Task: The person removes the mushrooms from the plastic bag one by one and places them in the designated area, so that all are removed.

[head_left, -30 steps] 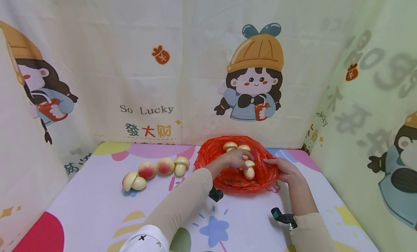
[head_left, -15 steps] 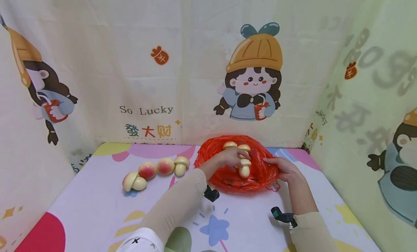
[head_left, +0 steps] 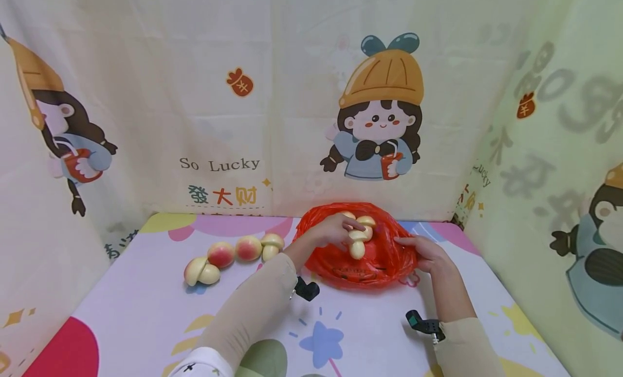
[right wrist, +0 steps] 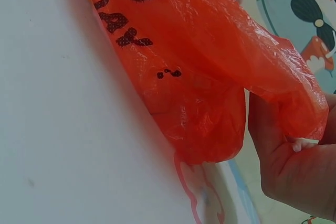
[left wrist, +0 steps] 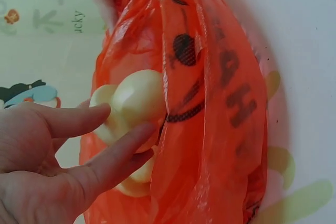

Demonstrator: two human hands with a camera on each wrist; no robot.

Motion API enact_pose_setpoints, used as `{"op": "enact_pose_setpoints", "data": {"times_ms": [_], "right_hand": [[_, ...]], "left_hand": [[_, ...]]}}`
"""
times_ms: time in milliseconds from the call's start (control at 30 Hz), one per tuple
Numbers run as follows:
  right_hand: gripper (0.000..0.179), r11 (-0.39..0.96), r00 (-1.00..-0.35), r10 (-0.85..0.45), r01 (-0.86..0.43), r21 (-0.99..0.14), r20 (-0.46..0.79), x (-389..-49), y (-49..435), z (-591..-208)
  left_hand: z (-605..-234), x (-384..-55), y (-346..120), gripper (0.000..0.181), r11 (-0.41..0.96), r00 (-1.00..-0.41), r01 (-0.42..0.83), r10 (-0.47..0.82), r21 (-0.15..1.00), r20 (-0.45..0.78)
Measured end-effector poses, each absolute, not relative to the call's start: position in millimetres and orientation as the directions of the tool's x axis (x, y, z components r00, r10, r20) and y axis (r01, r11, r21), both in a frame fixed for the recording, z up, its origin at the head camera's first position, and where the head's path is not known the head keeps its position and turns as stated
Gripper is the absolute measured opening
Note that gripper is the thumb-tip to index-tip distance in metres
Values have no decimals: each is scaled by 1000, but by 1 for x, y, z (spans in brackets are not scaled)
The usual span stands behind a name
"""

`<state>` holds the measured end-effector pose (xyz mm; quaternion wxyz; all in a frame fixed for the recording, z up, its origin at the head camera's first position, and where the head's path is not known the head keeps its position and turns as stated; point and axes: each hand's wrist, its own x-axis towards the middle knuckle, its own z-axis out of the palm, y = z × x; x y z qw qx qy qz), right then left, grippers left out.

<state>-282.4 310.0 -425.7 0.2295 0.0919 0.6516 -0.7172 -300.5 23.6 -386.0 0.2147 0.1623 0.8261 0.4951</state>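
A red plastic bag (head_left: 336, 274) with dark print lies open on the table, several pale toy mushrooms inside it. My left hand (head_left: 333, 229) reaches in over the bag's left side and pinches one toy mushroom (head_left: 357, 247) between thumb and fingers. In the left wrist view the mushroom's smooth round end (left wrist: 139, 95) shows between the fingertips, with other pale pieces beside and below it. Another mushroom (head_left: 366, 222) sits right behind the held one. On the bag's right side, my right hand (head_left: 428, 252) grips the rim; the right wrist view shows the plastic (right wrist: 299, 103) folded over the fingers.
Left of the bag, two pink-and-yellow peach-like pieces (head_left: 220, 255) lie in a row between a toy mushroom (head_left: 271, 246) and another mushroom (head_left: 201, 272) lying on its side. A printed cloth backdrop (head_left: 292, 123) rises behind the table and along both sides.
My left hand has moved left and slightly back inside the bag, drawing the pinched mushroom along with it. The right hand stays on the rim.
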Motion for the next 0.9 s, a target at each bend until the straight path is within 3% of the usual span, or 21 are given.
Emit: {"op": "enact_pose_setpoints", "data": {"times_ms": [900], "right_hand": [[48, -39, -872, -184, 467, -883, -453, -283, 310, -427]], "left_hand": [[-372, -290, -29, 45, 350, -848, 99, 520, 932, -105]]}}
